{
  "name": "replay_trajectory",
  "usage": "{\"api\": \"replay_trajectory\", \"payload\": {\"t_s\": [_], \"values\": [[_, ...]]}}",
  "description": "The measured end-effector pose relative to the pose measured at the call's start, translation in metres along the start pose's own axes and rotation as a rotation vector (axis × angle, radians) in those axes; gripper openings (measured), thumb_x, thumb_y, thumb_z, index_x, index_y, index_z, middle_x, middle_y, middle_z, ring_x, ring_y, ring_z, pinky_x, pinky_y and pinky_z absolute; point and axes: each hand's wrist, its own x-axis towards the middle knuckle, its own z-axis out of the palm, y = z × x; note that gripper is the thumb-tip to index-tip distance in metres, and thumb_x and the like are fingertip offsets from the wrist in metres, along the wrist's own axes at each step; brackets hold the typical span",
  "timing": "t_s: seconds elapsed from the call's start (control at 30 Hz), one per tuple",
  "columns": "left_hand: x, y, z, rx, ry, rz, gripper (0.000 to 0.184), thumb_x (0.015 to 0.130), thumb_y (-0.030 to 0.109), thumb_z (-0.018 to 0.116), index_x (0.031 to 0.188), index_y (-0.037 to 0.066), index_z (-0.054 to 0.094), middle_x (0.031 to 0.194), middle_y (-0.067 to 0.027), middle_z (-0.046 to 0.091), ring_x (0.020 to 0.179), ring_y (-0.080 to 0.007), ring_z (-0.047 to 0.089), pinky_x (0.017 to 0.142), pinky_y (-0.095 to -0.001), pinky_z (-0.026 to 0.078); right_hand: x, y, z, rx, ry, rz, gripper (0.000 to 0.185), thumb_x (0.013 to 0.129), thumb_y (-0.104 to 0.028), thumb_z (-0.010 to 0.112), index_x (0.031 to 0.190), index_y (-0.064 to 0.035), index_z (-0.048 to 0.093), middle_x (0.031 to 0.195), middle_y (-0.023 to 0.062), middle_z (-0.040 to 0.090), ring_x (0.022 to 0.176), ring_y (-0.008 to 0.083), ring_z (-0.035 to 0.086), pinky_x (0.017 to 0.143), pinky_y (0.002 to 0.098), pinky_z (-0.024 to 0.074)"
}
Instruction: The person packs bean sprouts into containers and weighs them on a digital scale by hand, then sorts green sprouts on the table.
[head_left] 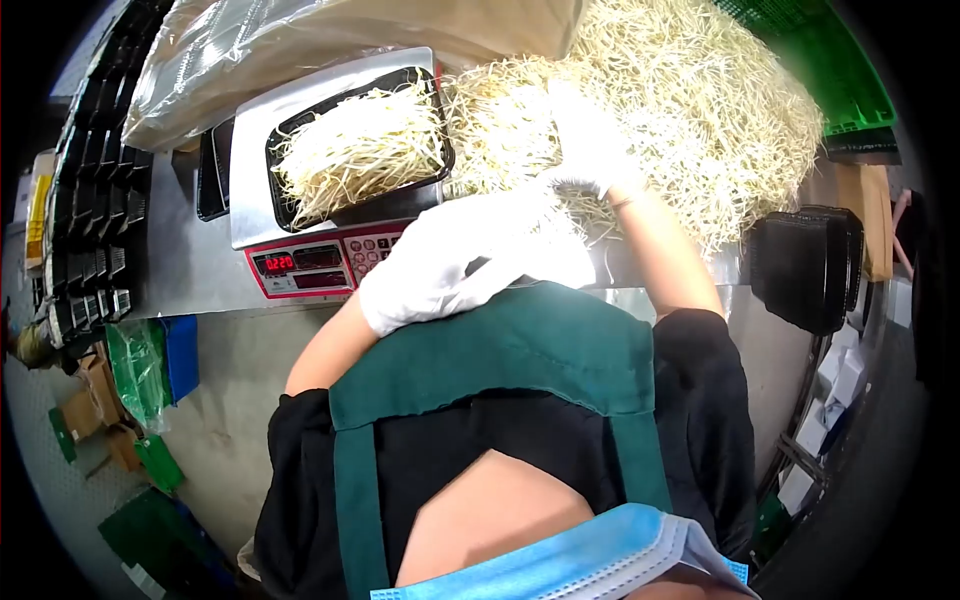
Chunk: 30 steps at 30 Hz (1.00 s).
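My left hand (pixel 455 255), in a white glove, reaches across in front of the scale, its fingers stretched to the right at the near edge of the sprouts. My right hand (pixel 590 140), also gloved, lies on the bean sprout pile (pixel 700 110), fingers pointing away and thumb spread toward the left; glare washes out its detail. A black tray (pixel 447 150) heaped with bean sprouts (pixel 360 150) sits on the metal plate of a red scale (pixel 310 270). The display reads about 0.220. No hand touches the tray.
Stacked black trays (pixel 95 190) stand along the left edge, and more black trays (pixel 805 265) at the right. Clear plastic bags (pixel 330 50) lie behind the scale. A green crate (pixel 830 70) borders the pile at the back right.
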Motion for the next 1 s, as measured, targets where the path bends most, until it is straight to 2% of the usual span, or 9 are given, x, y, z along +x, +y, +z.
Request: {"api": "replay_trajectory", "payload": {"t_s": [0.17,0.3,0.33,0.43,0.5,0.6,0.8,0.93,1.0], "values": [[-0.01,-0.033,0.037,-0.017,0.062,-0.224,0.047,0.084,0.015,0.065,0.129,0.003,0.053,0.121,-0.0171,0.061,0.1,-0.0298,0.064,0.089,-0.0357,0.05,0.035,0.01,-0.034,0.127,-0.435,0.163,0.098,0.064,-0.038,0.072,0.141,0.006,0.031,0.125,0.027,0.053,0.114,0.0374,0.054,0.1,0.036,0.0437],[0.001,-0.044,0.045,0.037,-0.016,-0.431,0.068,0.083,0.022,0.066,0.141,0.004,0.038,0.135,-0.0194,0.049,0.116,-0.0305,0.056,0.097,-0.0367,0.045,0.022,-0.001,-0.034,0.031,-0.294,0.109,0.108,0.06,-0.031,0.081,0.143,0.006,0.024,0.12,0.0276,0.056,0.108,0.0375,0.057,0.095,0.0387,0.0476],[0.004,-0.048,0.051,0.037,-0.008,-0.429,0.068,0.083,0.022,0.066,0.141,0.004,0.038,0.135,-0.0194,0.049,0.116,-0.0305,0.056,0.097,-0.0367,0.045,0.022,-0.006,-0.03,-0.04,-0.484,0.228,0.112,0.058,-0.029,0.083,0.145,0.0042,0.02,0.117,0.0265,0.057,0.106,0.0356,0.059,0.093,0.0384,0.0482],[0.017,-0.07,0.075,0.309,0.01,-0.393,0.083,0.08,0.033,0.069,0.145,0.001,0.029,0.148,-0.0228,0.031,0.138,-0.0354,0.029,0.113,-0.0405,0.026,0.033,-0.01,-0.037,-0.022,-0.436,0.25,0.086,0.062,-0.025,0.079,0.134,0.0026,0.042,0.107,0.0247,0.062,0.099,0.0349,0.063,0.087,0.0385,0.0513],[0.033,-0.089,0.082,0.412,0.089,-0.34,0.089,0.079,0.036,0.07,0.147,0.001,0.024,0.15,-0.0226,0.027,0.14,-0.0362,0.025,0.114,-0.0422,0.022,0.054,-0.013,-0.056,-0.163,-0.637,0.254,0.038,0.069,-0.017,0.069,0.103,0.0012,0.065,0.099,0.0208,0.067,0.092,0.0313,0.067,0.078,0.038,0.055],[0.06,-0.109,0.083,0.493,0.158,-0.317,0.108,0.072,0.043,0.073,0.15,0.002,0.01,0.154,-0.0217,0.015,0.142,-0.0396,0.015,0.114,-0.051,0.012,0.047,-0.017,-0.056,-0.181,-0.529,0.194,0.018,0.07,-0.015,0.067,0.082,-0.0025,0.071,0.097,0.0207,0.067,0.091,0.0306,0.067,0.075,0.0384,0.0556],[0.101,-0.116,0.082,0.816,-0.001,-0.327,0.119,0.062,0.049,0.079,0.151,0.006,0.012,0.154,-0.0161,0.022,0.142,-0.0343,0.02,0.114,-0.0567,0.011,0.028,0.003,-0.019,-0.009,-0.396,0.221,0.073,0.081,-0.023,0.062,0.135,0.0115,0.027,0.098,0.0296,0.064,0.098,0.04,0.062,0.085,0.0415,0.0523],[0.098,-0.123,0.089,0.695,0.005,-0.383,0.121,0.061,0.051,0.079,0.151,0.008,0.011,0.154,-0.0124,0.023,0.142,-0.0328,0.02,0.113,-0.0582,0.011,0.037,0.008,-0.014,0.048,-0.47,0.374,0.041,0.097,-0.021,0.033,0.125,0.0065,0.046,0.1,0.0302,0.064,0.092,0.0419,0.064,0.083,0.0458,0.051],[0.095,-0.128,0.093,0.689,-0.027,-0.424,0.121,0.062,0.057,0.077,0.151,0.008,0.01,0.154,-0.0112,0.023,0.143,-0.0317,0.02,0.113,-0.0592,0.011,0.033,0.008,-0.014,-0.054,-0.414,0.417,0.039,0.098,-0.022,0.034,0.119,0.0033,0.054,0.096,0.0246,0.066,0.089,0.038,0.065,0.079,0.0442,0.0522]]}}
